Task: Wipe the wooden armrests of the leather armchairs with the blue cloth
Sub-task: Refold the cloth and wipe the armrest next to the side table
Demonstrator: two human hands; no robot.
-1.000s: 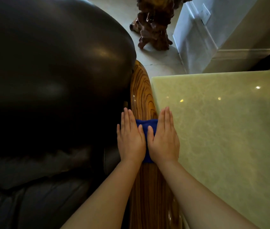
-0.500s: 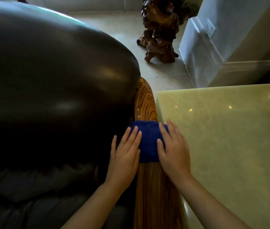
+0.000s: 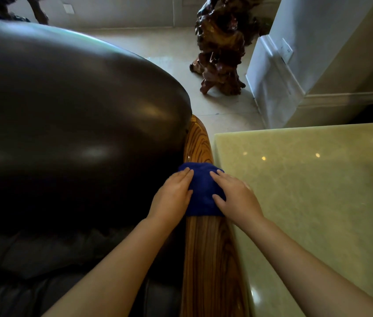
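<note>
A glossy striped wooden armrest (image 3: 206,259) runs up the middle of the view, along the right side of a dark leather armchair (image 3: 71,124). A blue cloth (image 3: 202,191) is draped across the armrest about halfway along. My left hand (image 3: 173,197) presses flat on the cloth's left edge, fingers together and pointing away from me. My right hand (image 3: 234,197) presses on its right edge in the same way. Both palms hide the cloth's side edges.
A pale green polished stone tabletop (image 3: 318,202) butts against the armrest's right side. Beyond it stand a dark carved root sculpture (image 3: 222,49) on the tiled floor and a white wall corner (image 3: 279,72) with a socket.
Both hands have moved apart on the cloth, so more blue shows between them. The cloth has shifted a little farther along the armrest. My head has lifted, showing more floor.
</note>
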